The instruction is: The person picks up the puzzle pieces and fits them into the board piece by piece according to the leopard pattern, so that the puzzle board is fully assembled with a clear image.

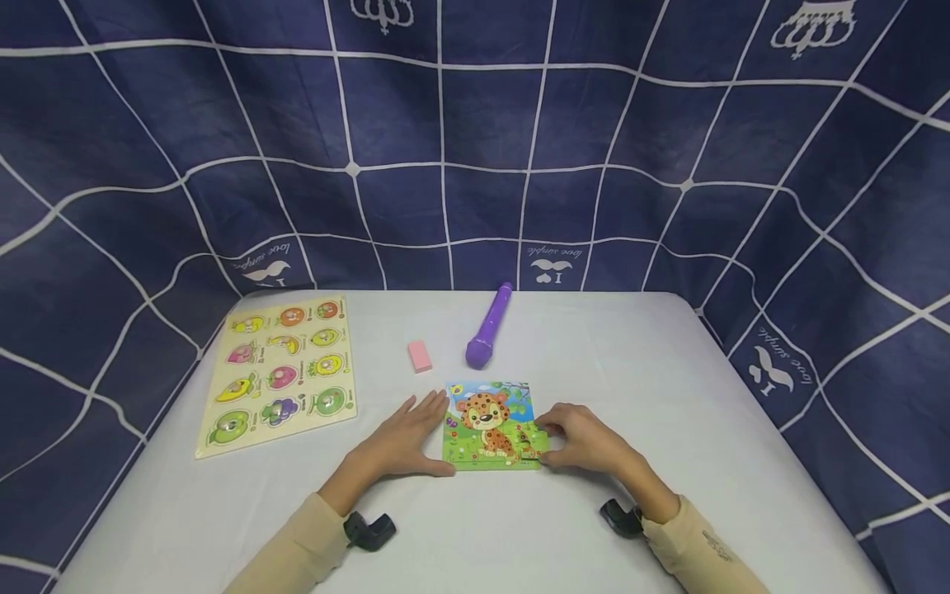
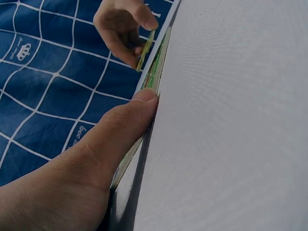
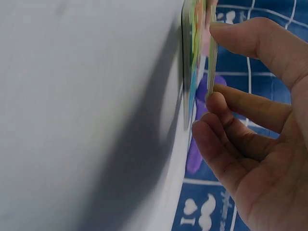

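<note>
A square jigsaw puzzle (image 1: 475, 450) with a spotted leopard cub on grass lies flat on the white table. My left hand (image 1: 404, 437) is spread along its left side, with the thumb (image 2: 130, 113) at the near edge and the fingertips by the far left corner. Over the puzzle's lower right part, my right hand (image 1: 586, 439) pinches a thin green puzzle piece (image 3: 212, 62) between thumb and fingers. In the right wrist view this piece stands a little off the puzzle's face, with a gap between them.
A purple toy microphone (image 1: 490, 326) lies behind the puzzle, and a pink block (image 1: 419, 356) sits left of it. At the table's left is a fruit puzzle board (image 1: 215, 388). A dark blue checked curtain (image 1: 490, 206) hangs around the table (image 1: 505, 536).
</note>
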Motion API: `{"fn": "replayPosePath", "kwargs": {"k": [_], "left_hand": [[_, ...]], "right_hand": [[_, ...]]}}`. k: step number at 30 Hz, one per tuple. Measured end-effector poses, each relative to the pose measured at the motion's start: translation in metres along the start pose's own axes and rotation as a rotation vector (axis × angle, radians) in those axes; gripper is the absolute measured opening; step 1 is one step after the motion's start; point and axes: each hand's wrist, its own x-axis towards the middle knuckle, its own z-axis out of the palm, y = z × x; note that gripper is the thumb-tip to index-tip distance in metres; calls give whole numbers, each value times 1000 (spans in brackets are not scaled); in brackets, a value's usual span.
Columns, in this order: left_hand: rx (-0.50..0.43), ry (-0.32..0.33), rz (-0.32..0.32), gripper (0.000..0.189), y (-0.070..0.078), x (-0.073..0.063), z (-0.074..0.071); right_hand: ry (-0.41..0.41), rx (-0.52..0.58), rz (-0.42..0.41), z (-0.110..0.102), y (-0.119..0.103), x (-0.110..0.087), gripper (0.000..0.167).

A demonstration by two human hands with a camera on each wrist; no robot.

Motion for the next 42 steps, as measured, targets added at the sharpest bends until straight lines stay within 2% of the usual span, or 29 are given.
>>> {"fn": "replayPosePath", "kwargs": {"k": [8, 19, 35, 42], "left_hand": [[0, 3, 9, 119, 1, -1, -2], [-8, 5, 15, 118, 2, -2, -3], [4, 8, 9, 118, 1, -2, -3], [8, 2, 8, 119, 2, -2, -2]], "right_hand": [[-37, -29, -26, 10, -11, 10, 47], [-71, -41, 6, 14, -15, 18, 50], [-123, -22, 25, 10, -16, 24, 52], [-104, -12, 33, 9, -15, 21, 50]]}}
